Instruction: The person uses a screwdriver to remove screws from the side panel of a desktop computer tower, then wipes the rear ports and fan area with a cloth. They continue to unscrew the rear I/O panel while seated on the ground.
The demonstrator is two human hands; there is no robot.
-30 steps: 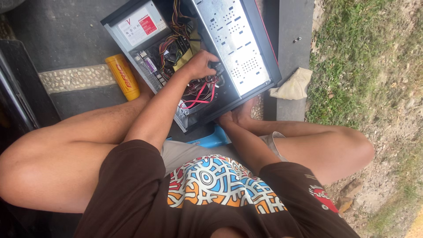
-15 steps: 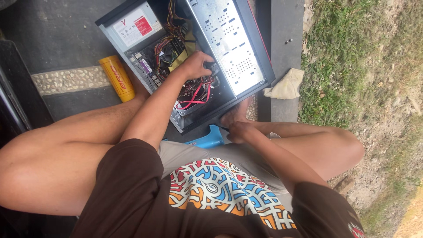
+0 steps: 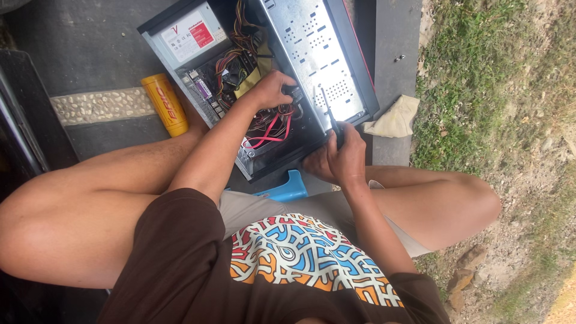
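Observation:
An open desktop computer case (image 3: 312,48) lies on its side in front of me, showing a grey power supply (image 3: 186,39) and red, yellow and black cables (image 3: 270,129). My left hand (image 3: 273,90) reaches inside, its fingers curled on a dark part among the cables. My right hand (image 3: 339,159) is at the case's near edge, closed on a dark-handled screwdriver (image 3: 329,111). The thin shaft of the screwdriver points up into the case.
A yellow can (image 3: 165,105) stands left of the case. A pale cloth (image 3: 393,117) lies on the concrete strip at the right, with small screws (image 3: 399,57) above it. A blue stool edge (image 3: 288,189) shows between my legs. Grass and dirt (image 3: 492,90) lie to the right.
My right hand has come up from beside my knee to the case's near edge with the screwdriver. My left hand has stayed inside the case.

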